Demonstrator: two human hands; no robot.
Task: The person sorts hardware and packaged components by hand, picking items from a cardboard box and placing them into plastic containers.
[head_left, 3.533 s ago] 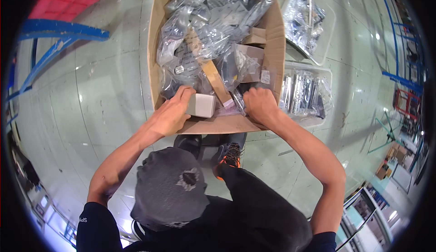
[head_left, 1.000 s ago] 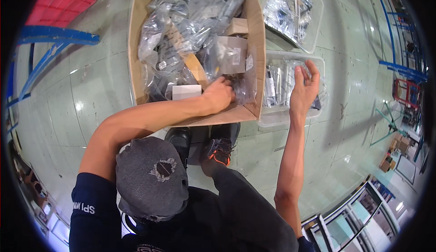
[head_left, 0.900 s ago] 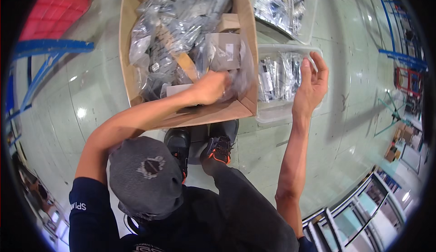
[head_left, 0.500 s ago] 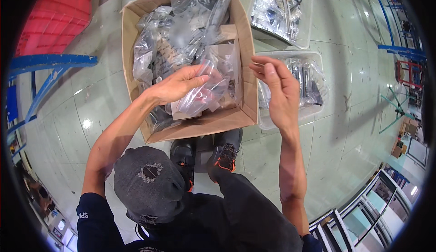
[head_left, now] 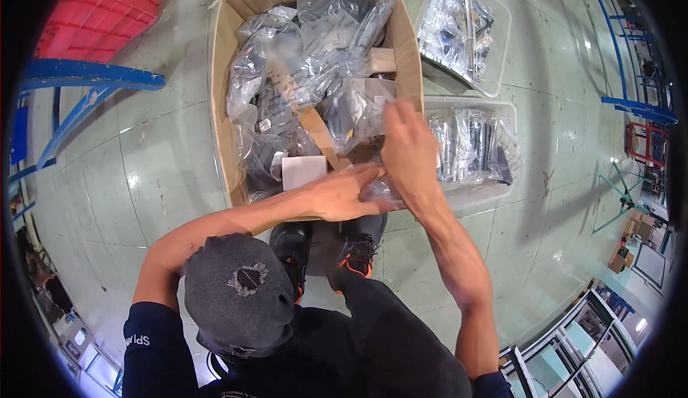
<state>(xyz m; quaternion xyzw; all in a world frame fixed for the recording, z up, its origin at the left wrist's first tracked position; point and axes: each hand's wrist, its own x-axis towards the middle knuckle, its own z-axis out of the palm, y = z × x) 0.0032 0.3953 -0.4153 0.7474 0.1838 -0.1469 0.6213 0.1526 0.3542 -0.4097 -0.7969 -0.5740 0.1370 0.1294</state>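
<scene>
A clear plastic bag (head_left: 378, 191) sits at the near right corner of the cardboard box (head_left: 223, 147), held between both hands. The left hand (head_left: 342, 191) and the right hand (head_left: 410, 155) have their fingers closed on it. Just right of the box stands a clear tray (head_left: 466, 196) with more bagged parts on the floor (head_left: 143, 168).

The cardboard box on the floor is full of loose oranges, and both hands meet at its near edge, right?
Not oranges. The head view shows the cardboard box full of clear plastic bags of dark parts. The left hand and right hand do meet at its near edge.
</scene>
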